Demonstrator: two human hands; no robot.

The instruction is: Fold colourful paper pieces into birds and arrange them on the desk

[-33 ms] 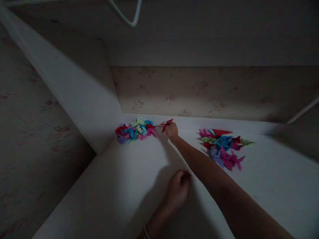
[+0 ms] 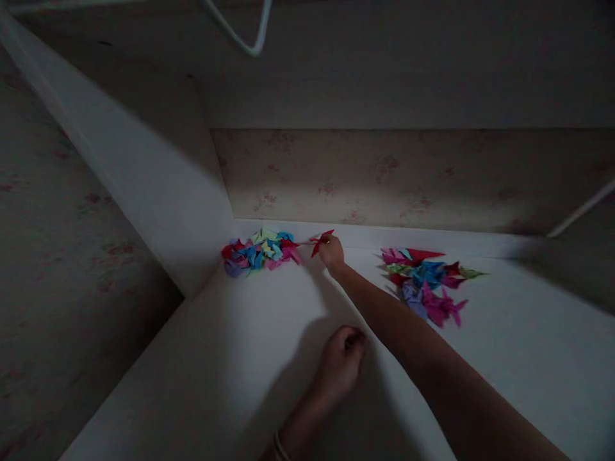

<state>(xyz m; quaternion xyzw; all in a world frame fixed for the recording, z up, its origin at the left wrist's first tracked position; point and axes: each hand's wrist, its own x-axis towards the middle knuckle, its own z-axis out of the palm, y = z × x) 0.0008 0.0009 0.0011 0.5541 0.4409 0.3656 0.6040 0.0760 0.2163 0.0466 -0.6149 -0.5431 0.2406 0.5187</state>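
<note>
My right hand reaches to the back of the white surface, its fingers pinched on a red origami crane. The crane is just right of a heap of origami cranes in blue, red, pink, purple and pale yellow. Below my right forearm, my left hand is held with curled fingers. A dark hollow shows in its curl, and whether anything is inside is hidden. Farther right lies a second group of folded paper cranes, in pink, red, blue, green and purple.
White side panels stand at left. Behind the surface runs a flowered wallpaper wall with a white ledge along its foot. A dark shelf or panel overhangs it. At the top hangs a bent white rod.
</note>
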